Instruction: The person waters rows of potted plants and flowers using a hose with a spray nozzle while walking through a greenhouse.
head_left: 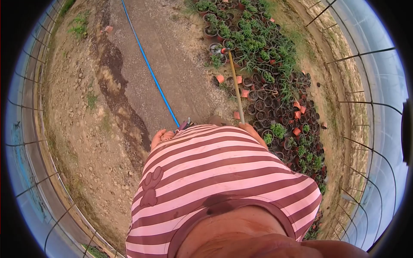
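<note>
My right hand [254, 134] is closed round the lower end of a long yellow watering wand [235, 81], partly hidden by my striped shirt. The wand reaches forward, its red-and-dark head [225, 50] over the near edge of the potted plants [254, 47]. A whitish patch, like water, shows in a pot [215, 48] beside that head. On the other side, my left hand [161, 137] has its fingers curled in front of my belly; what they hold, if anything, is hidden. Close by it, a blue hose [155, 79] runs out of sight at the shirt's edge.
Dark pots [262, 107] crowd the ground at right, several orange ones [245, 93] among them. A gravel path [172, 64] runs ahead. Stony soil [81, 129] lies at left, with a dark wet streak [112, 73]. Wire-framed plastic walls [374, 86] curve up on both sides.
</note>
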Motion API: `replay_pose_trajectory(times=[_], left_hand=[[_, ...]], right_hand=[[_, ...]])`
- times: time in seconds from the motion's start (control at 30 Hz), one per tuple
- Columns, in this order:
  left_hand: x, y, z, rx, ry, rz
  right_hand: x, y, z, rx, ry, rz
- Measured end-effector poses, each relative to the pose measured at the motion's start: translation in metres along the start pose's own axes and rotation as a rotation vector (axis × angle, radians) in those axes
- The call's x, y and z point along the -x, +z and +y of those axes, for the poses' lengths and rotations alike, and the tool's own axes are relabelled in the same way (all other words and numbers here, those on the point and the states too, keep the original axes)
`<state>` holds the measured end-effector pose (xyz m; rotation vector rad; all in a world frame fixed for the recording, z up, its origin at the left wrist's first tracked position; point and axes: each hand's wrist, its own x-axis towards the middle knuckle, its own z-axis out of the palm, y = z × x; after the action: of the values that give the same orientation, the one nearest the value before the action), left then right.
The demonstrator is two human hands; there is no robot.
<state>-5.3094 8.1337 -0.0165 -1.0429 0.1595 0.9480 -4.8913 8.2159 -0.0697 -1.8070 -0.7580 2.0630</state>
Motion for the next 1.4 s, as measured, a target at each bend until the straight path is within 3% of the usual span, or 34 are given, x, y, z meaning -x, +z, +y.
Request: replay_pose_trajectory(times=[0.17,0.27,0.37,0.47,0.57,0.73,0.9,1.03,1.13,1.23,1.4], left_hand=[[0.007,0.012,-0.019,-0.024,0.06,0.046],[0.005,0.006,-0.008,-0.054,0.086,0.083],[0.006,0.023,-0.035,-0.262,0.288,0.209],[0.0,0.009,-0.013,-0.196,0.191,0.129],[0.003,0.02,-0.019,-0.01,0.061,0.098],[0.0,0.015,-0.013,-0.096,0.158,0.123],[-0.001,0.023,-0.018,0.045,0.087,0.112],[-0.002,0.029,-0.017,-0.003,-0.03,0.088],[-0.003,0.028,-0.021,-0.294,0.229,0.181],[-0.005,0.025,-0.014,-0.308,0.215,0.178],[-0.007,0.022,-0.031,-0.886,0.659,0.3]], right_hand=[[0.0,-0.01,0.032,0.238,0.001,0.056],[0.041,0.008,0.009,0.069,-0.028,0.062],[0.04,0.002,0.009,0.2,0.021,0.0],[0.022,-0.006,0.026,0.205,0.022,-0.053],[0.057,0.014,-0.004,0.052,0.028,0.028],[0.035,0.005,0.0,-0.113,-0.004,0.004],[0.052,0.018,-0.047,-0.381,-0.009,0.011],[0.047,0.015,-0.061,-0.41,-0.051,-0.001],[0.045,0.014,-0.069,-0.43,-0.112,0.021],[0.048,0.015,-0.077,-0.419,-0.171,0.027],[0.056,0.019,-0.091,-0.387,-0.212,0.039]])
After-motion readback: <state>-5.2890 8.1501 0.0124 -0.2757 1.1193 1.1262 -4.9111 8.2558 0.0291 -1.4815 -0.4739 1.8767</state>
